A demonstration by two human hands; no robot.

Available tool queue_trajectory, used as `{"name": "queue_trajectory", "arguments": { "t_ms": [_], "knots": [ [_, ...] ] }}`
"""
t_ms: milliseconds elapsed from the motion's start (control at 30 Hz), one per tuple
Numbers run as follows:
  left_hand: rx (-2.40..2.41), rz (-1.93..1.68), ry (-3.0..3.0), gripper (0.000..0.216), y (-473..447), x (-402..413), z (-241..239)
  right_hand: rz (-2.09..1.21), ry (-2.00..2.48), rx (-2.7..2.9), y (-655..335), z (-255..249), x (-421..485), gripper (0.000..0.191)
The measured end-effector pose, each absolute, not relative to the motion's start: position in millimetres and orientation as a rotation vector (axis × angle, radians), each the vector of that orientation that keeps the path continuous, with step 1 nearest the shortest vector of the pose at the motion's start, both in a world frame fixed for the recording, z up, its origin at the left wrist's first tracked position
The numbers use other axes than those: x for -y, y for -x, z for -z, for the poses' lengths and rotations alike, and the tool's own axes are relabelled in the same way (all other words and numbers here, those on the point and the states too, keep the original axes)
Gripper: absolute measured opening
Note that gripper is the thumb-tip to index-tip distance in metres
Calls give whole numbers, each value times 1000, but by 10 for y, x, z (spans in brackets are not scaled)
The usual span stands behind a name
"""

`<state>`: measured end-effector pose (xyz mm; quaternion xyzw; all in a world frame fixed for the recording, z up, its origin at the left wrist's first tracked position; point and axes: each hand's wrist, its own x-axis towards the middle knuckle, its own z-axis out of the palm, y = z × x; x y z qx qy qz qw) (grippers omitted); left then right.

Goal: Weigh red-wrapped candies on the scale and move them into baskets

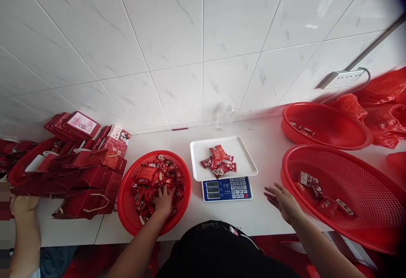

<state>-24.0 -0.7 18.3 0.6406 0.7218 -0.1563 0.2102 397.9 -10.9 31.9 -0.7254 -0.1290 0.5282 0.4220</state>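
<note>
My left hand point(164, 202) reaches into a round red plastic basket point(123, 204) full of red-wrapped candies point(149, 172). Its fingers are spread and touch the candies; no lifted piece shows in them. My right hand point(283, 201) hovers over the white table between the scale and a large red basket point(374, 185), fingers stretched out, holding nothing. Between my hands stands a digital scale point(227, 189) with a blue keypad panel. On its white tray point(245, 164) lies a small pile of red candy packets point(219, 159). The large right basket holds several loose packets point(327, 206).
Dark red gift boxes point(98, 181) with rope handles crowd the left side. At far left is another person's hand point(23, 205) beside them. A second red basket point(336, 136) stands at the back right, near red plastic bags point(383, 109). A power strip point(342, 79) is on the tiled wall.
</note>
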Motion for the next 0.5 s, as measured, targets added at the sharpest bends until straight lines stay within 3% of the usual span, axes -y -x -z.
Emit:
{"name": "queue_trajectory", "arguments": {
  "t_ms": [133,300,400,500],
  "knots": [
    [-1949,306,-1860,46,228,-64,-139,-1385,1832,438,-3762,-326,92,56],
    [-1924,-50,-1739,39,346,-108,-125,-1448,1786,701,-3574,-361,104,53],
    [-1899,-248,-1589,42,320,-191,-187,-1447,1803,819,-3516,-394,103,50],
    [-1833,-229,-1613,60,180,-327,-245,-1435,1823,875,-3456,-428,79,45]
  ]
}}
